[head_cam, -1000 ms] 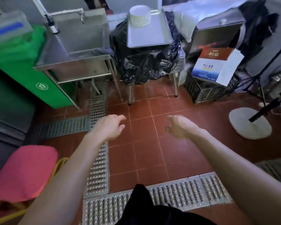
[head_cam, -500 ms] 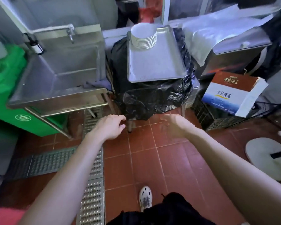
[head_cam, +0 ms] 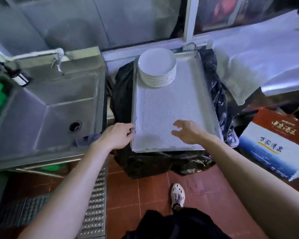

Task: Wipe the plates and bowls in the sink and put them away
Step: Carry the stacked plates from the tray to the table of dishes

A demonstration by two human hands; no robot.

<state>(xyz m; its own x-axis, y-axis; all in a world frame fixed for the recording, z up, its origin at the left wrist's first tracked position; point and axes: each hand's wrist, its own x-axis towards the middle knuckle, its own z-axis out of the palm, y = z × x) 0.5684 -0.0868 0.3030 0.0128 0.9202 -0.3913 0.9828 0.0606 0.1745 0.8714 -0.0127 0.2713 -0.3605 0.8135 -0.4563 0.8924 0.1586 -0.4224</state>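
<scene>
left hand perhaps touching tray, fingertips blurred

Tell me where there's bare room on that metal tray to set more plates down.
On the tray, the whole stretch from the plate stack toward the near edge is bare, and so is the strip to the stack's right. Only the far left corner is taken. The left hand is at the near left rim; the right hand hovers over the near end.

Stack of round white ceramic plates on grey dotted-texture metal tray. Black plastic bag under it, red-brown tiled floor (w/ pale grout lines).
</scene>
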